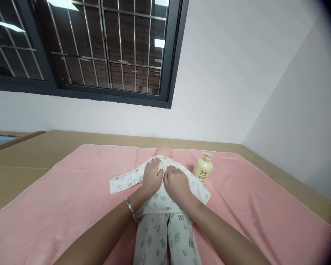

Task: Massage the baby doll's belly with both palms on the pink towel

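Note:
A baby doll lies on a pink mat, its smooth bald head pointing away from me. It wears a white long-sleeved top with small green prints and matching trousers. Flat on the left side of the doll's chest rests my left hand, fingers stretched toward the collar and a silver bangle on the wrist. My right hand lies on the other side of the chest, its fingers laid over the cloth and slightly bent. Both sleeves spread outward; the doll's own hands are not visible.
A cream pump bottle stands on the mat, just right of the doll's shoulder. Beneath the mat is a wooden surface that meets a white wall. A dark-framed window with metal bars is above. A wooden rail runs at the far left.

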`<action>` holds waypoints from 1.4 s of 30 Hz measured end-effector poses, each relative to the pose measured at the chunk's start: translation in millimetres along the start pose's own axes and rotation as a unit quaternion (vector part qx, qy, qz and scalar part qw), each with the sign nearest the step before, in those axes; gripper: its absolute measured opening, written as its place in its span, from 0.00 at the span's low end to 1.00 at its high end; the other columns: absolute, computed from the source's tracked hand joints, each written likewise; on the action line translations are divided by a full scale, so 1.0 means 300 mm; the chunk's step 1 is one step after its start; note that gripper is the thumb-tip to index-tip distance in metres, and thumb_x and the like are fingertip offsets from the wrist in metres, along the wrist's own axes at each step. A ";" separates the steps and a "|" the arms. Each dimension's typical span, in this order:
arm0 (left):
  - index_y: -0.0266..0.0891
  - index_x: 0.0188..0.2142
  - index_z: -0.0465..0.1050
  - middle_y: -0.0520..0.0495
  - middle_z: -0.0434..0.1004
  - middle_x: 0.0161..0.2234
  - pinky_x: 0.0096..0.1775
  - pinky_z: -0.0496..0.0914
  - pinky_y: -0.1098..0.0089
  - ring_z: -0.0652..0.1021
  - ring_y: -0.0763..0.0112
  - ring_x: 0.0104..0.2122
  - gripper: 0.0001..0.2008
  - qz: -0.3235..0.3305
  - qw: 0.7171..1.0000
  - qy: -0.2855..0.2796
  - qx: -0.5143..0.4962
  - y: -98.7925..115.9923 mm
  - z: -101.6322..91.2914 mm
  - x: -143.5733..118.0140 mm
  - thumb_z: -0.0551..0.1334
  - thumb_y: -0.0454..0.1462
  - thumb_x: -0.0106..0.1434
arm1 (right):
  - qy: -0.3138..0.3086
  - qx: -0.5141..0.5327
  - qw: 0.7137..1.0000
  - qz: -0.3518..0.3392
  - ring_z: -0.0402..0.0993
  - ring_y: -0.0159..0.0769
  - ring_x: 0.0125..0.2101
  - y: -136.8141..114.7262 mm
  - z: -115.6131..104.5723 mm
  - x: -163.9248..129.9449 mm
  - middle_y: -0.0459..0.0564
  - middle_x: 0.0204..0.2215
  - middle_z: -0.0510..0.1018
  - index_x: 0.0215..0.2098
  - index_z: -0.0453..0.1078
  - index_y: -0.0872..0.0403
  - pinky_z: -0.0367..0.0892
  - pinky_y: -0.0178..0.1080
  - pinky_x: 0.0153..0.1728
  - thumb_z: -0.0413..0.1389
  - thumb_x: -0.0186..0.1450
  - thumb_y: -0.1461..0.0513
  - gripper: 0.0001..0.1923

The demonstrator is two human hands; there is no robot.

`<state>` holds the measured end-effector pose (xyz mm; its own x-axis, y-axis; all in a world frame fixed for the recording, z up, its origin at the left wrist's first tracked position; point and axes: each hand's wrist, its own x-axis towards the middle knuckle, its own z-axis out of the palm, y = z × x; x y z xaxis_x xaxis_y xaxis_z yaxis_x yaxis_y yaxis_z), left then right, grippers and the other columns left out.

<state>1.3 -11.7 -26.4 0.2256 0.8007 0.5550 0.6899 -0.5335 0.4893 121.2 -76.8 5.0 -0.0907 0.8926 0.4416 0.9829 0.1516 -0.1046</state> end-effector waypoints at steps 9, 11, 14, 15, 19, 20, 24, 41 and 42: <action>0.33 0.57 0.67 0.39 0.68 0.60 0.64 0.56 0.50 0.65 0.57 0.62 0.23 0.002 1.000 0.002 -0.004 -0.002 -0.001 0.002 0.50 0.36 0.65 | 0.006 0.088 0.996 -0.013 0.60 0.40 0.61 0.048 0.018 0.047 0.57 0.59 0.67 0.59 0.66 0.60 0.53 0.42 0.62 0.40 0.72 0.59 0.23; 0.34 0.57 0.67 0.40 0.68 0.60 0.64 0.57 0.50 0.65 0.57 0.62 0.22 0.006 1.000 0.012 -0.004 -0.001 0.000 0.001 0.51 0.36 0.65 | 0.003 0.119 0.993 -0.011 0.57 0.39 0.63 0.077 0.032 0.068 0.56 0.62 0.64 0.61 0.64 0.59 0.51 0.42 0.63 0.40 0.73 0.57 0.24; 0.35 0.57 0.68 0.40 0.69 0.59 0.64 0.57 0.50 0.65 0.58 0.62 0.22 0.005 1.000 0.015 -0.004 0.003 0.001 0.000 0.51 0.36 0.65 | 0.010 0.143 0.990 -0.007 0.55 0.39 0.64 0.103 0.047 0.082 0.55 0.62 0.64 0.61 0.64 0.57 0.50 0.44 0.64 0.39 0.74 0.56 0.24; 0.35 0.57 0.68 0.40 0.69 0.59 0.64 0.57 0.50 0.65 0.58 0.62 0.22 0.004 1.000 0.014 -0.003 0.004 0.000 0.000 0.51 0.35 0.64 | 0.013 0.147 0.989 -0.006 0.55 0.39 0.63 0.107 0.050 0.082 0.55 0.62 0.64 0.61 0.64 0.56 0.50 0.44 0.64 0.39 0.74 0.56 0.24; 0.34 0.56 0.69 0.40 0.70 0.59 0.63 0.58 0.51 0.66 0.58 0.61 0.21 0.005 1.000 0.018 0.006 0.012 -0.008 -0.002 0.51 0.35 0.65 | 0.017 0.151 0.988 -0.006 0.56 0.40 0.63 0.104 0.054 0.076 0.55 0.61 0.65 0.61 0.64 0.57 0.50 0.44 0.64 0.39 0.74 0.56 0.24; 0.34 0.55 0.69 0.41 0.70 0.58 0.63 0.59 0.51 0.67 0.58 0.61 0.21 0.009 1.000 0.021 0.011 0.014 -0.010 -0.004 0.51 0.35 0.65 | 0.017 0.151 0.988 -0.007 0.56 0.40 0.63 0.103 0.053 0.075 0.55 0.61 0.65 0.61 0.64 0.57 0.50 0.44 0.64 0.39 0.74 0.56 0.24; 0.36 0.51 0.73 0.41 0.74 0.55 0.60 0.63 0.53 0.71 0.58 0.57 0.19 0.039 0.998 0.046 0.037 0.020 -0.017 -0.019 0.50 0.34 0.65 | 0.018 0.147 0.989 -0.007 0.56 0.41 0.63 0.102 0.053 0.073 0.57 0.61 0.65 0.61 0.64 0.58 0.50 0.44 0.64 0.39 0.74 0.57 0.24; 0.33 0.57 0.66 0.39 0.69 0.59 0.63 0.58 0.50 0.64 0.57 0.62 0.22 -0.011 0.999 0.041 -0.030 -0.013 0.006 -0.009 0.45 0.39 0.70 | 0.042 0.014 0.999 0.002 0.71 0.43 0.48 -0.017 -0.012 -0.006 0.58 0.44 0.77 0.43 0.74 0.59 0.59 0.42 0.56 0.46 0.69 0.61 0.15; 0.33 0.57 0.67 0.40 0.69 0.59 0.63 0.57 0.50 0.65 0.57 0.62 0.22 -0.004 0.999 0.041 -0.033 -0.016 0.006 -0.008 0.45 0.39 0.70 | 0.044 0.006 0.999 0.001 0.72 0.43 0.47 -0.026 -0.017 -0.014 0.58 0.42 0.78 0.41 0.74 0.58 0.60 0.42 0.54 0.46 0.69 0.61 0.15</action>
<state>-1.2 -10.6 -31.3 0.1610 0.7820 0.6021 0.6447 -0.5452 0.5358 114.8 -83.8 8.4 -0.0740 0.8521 0.5181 0.9810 0.1556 -0.1158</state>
